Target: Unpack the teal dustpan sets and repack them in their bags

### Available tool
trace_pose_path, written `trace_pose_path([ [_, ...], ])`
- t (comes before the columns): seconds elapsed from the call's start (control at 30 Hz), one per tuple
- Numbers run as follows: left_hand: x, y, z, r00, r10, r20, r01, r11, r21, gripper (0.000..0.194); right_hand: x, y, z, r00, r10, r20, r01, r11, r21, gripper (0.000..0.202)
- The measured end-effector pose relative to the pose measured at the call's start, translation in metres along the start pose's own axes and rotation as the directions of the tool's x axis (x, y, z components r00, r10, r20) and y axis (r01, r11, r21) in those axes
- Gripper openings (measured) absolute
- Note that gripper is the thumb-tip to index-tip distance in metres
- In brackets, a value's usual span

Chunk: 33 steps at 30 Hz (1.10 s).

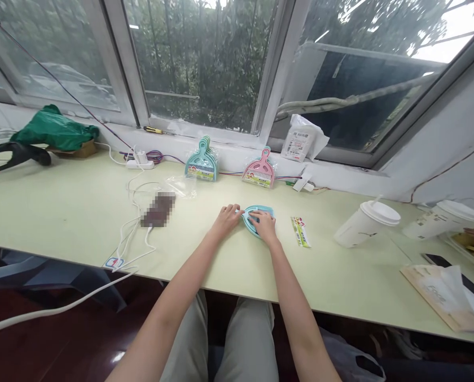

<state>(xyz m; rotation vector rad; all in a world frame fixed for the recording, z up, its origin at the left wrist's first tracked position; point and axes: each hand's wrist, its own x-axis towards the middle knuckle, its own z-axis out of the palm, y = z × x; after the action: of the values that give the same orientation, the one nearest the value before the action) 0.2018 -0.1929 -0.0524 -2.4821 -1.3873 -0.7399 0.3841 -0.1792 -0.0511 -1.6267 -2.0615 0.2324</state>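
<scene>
Pale green surface (62,212) under a wide window. At nine o'clock, white charging cables (135,233). At centre, left hand (228,217) resting open-fingered on the edge of a small blue plastic dustpan (253,218); right hand (264,225) pressed flat on top. At three o'clock, printed label strip (300,231) lying loose, apparently not yet attached. Finished blue (201,159) and pink (260,170) sets propped at twelve o'clock.

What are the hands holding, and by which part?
Both hands rest on a small blue dustpan lying on the table: left hand at its left edge, right hand pressing on top. Not lifted.
</scene>
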Motion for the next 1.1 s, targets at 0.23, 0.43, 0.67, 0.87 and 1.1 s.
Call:
trace_pose_path([
  [0.23, 0.002, -0.006, 0.001, 0.991, 0.053, 0.12, -0.062, 0.995, 0.078, 0.02, 0.002, -0.005, 0.004, 0.995, -0.054, 0.088, 0.053, 0.998, 0.023, 0.026],
  [0.43, 0.001, -0.002, 0.002, 0.988, 0.03, 0.152, -0.034, 0.999, 0.02, 0.024, -0.001, -0.012, 0.001, 0.992, -0.096, 0.079, 0.102, 0.991, -0.087, 0.024],
  [0.67, 0.005, 0.008, 0.001, 0.889, -0.451, -0.077, 0.345, 0.771, -0.535, 0.047, -0.004, -0.023, -0.003, 0.968, 0.206, -0.145, -0.189, 0.974, 0.124, 0.021],
  [0.87, 0.012, 0.013, 0.02, 0.851, -0.3, 0.431, 0.448, -0.013, -0.894, 0.047, 0.003, -0.012, -0.006, 0.91, 0.314, -0.272, -0.144, 0.853, 0.501, 0.034],
  [1.1, 0.011, -0.026, 0.018, 0.618, -0.684, 0.387, 0.408, -0.142, -0.902, 0.034, -0.003, 0.049, -0.025, 0.673, 0.665, -0.325, -0.629, 0.745, 0.222, 0.053],
])
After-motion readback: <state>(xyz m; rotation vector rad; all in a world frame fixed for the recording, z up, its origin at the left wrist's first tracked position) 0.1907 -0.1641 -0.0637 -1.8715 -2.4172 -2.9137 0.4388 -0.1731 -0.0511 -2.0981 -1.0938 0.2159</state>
